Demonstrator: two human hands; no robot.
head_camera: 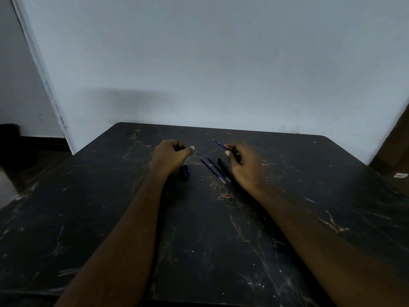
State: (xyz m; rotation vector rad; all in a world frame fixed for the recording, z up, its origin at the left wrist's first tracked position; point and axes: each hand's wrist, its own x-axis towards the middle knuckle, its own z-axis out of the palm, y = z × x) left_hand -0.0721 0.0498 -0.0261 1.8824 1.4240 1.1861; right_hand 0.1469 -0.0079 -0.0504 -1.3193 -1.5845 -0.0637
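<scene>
Forearms (124, 229) cross the dark counter (88, 218); mid-frame I see my right hand (245, 167) pinching a blue refill (219, 144), left hand (170, 156) curled, contents unclear, two refills (212, 170) between.

Table (221, 240) butts against wall (221, 63) behind; left hand (170, 157) and right hand (245, 167) over its far middle, apart; two refills (215, 170) lie side by side on table between them; small pen piece (184, 172) on table just beside left wrist; third refill (219, 144) juts from right hand toward wall.
</scene>
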